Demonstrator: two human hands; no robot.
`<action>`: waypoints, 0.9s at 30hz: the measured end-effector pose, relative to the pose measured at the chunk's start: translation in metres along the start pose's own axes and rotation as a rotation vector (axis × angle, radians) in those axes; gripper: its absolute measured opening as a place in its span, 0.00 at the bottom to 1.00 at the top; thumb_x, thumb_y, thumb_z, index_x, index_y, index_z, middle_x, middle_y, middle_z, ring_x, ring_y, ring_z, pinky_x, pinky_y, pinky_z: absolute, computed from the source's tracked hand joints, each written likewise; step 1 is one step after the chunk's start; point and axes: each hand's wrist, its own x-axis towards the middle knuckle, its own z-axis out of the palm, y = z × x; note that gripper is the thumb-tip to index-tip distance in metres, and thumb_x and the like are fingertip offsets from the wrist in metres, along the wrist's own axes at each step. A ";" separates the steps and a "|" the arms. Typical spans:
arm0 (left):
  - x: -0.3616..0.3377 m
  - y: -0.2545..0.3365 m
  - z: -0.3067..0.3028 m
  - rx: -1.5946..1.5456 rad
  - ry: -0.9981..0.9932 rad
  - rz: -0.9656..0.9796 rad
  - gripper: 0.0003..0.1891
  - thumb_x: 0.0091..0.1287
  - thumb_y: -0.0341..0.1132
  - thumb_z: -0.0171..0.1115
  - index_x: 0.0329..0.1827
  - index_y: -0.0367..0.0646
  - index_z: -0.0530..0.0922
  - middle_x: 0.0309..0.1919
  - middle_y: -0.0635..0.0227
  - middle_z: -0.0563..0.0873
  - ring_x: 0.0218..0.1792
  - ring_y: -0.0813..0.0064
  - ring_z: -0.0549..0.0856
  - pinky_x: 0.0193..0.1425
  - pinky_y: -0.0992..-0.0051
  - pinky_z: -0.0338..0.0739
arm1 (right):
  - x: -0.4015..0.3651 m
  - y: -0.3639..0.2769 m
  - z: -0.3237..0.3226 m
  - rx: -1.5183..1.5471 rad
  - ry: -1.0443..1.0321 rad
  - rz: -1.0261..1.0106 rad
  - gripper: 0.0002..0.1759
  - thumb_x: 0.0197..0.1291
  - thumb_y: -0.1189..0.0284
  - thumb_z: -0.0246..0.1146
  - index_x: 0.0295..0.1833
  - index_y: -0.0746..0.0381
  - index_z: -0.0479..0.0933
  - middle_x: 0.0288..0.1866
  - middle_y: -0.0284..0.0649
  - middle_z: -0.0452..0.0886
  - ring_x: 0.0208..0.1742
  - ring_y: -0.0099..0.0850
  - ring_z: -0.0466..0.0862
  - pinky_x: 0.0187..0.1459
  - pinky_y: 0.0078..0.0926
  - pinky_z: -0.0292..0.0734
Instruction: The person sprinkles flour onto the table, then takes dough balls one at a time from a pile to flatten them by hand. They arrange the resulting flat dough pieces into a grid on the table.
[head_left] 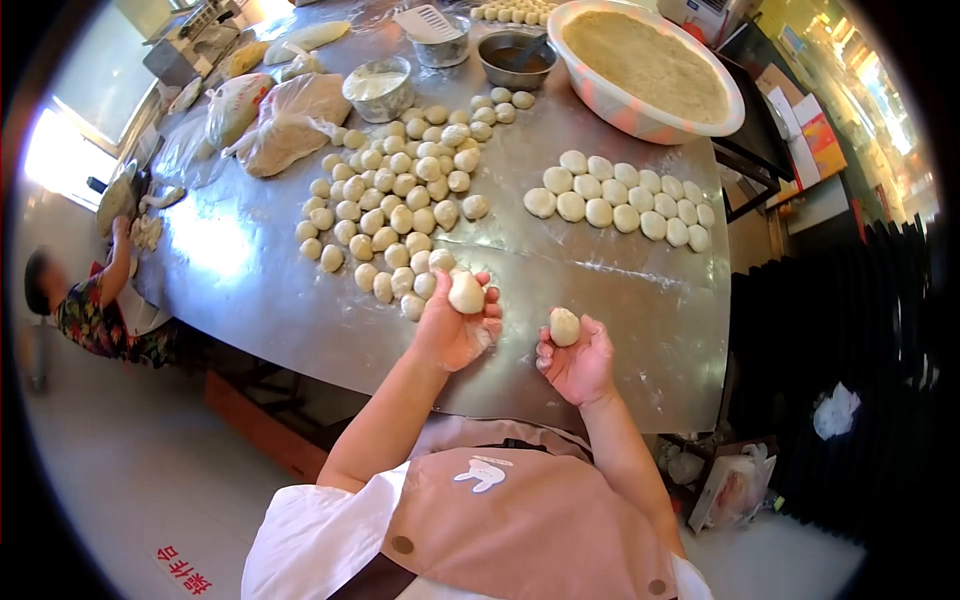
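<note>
My left hand (448, 332) is closed around a pale dough ball (466, 293), thumb along its side, with flour on the palm. In my right hand (583, 368) a second, smaller-looking dough ball (564, 327) sits between curled fingers and thumb. Both hands are above the near part of the metal table (500, 372). Just beyond my left hand lies a large loose group of round dough balls (403, 186). Farther off to the right, several flattened dough rounds (599, 213) lie in close rows.
A wide basin of crumbly tan filling (650, 70) stands at the back right. Near it are a metal bowl with dark liquid (516, 60) and a floury tub (379, 92). Bagged dough (292, 122) lies back left. Another person (105, 290) works at the left edge.
</note>
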 end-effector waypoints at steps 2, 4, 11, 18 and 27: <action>0.006 -0.014 0.010 -0.076 0.058 -0.110 0.31 0.77 0.68 0.38 0.54 0.49 0.73 0.50 0.57 0.79 0.41 0.64 0.82 0.40 0.68 0.84 | -0.005 -0.008 0.000 0.043 0.061 -0.014 0.24 0.72 0.50 0.53 0.56 0.58 0.77 0.40 0.42 0.82 0.31 0.30 0.79 0.32 0.26 0.76; 0.010 -0.026 0.019 -0.027 0.155 -0.157 0.26 0.80 0.62 0.41 0.54 0.50 0.73 0.47 0.59 0.81 0.37 0.67 0.84 0.37 0.71 0.85 | -0.007 -0.017 -0.009 0.053 0.136 -0.008 0.21 0.72 0.51 0.55 0.53 0.58 0.77 0.38 0.41 0.82 0.29 0.28 0.78 0.28 0.23 0.74; 0.032 -0.039 0.019 1.352 0.201 0.071 0.13 0.74 0.48 0.64 0.41 0.47 0.78 0.40 0.66 0.83 0.28 0.79 0.83 0.28 0.75 0.79 | -0.025 -0.056 -0.060 -1.536 0.645 -0.728 0.13 0.64 0.62 0.66 0.44 0.60 0.77 0.35 0.43 0.81 0.33 0.37 0.80 0.34 0.37 0.79; 0.071 -0.087 -0.033 2.440 0.036 0.832 0.11 0.67 0.43 0.67 0.37 0.47 0.78 0.39 0.63 0.80 0.30 0.59 0.85 0.31 0.62 0.80 | -0.028 -0.045 -0.077 -2.182 0.899 -0.667 0.10 0.64 0.62 0.62 0.43 0.57 0.75 0.45 0.45 0.77 0.33 0.50 0.84 0.32 0.50 0.81; 0.057 -0.089 0.003 2.402 0.127 0.534 0.18 0.68 0.49 0.65 0.51 0.47 0.80 0.52 0.59 0.78 0.57 0.55 0.78 0.60 0.52 0.72 | -0.036 -0.054 -0.060 -2.140 0.805 -0.835 0.14 0.65 0.61 0.64 0.47 0.59 0.76 0.49 0.47 0.78 0.48 0.49 0.80 0.49 0.50 0.77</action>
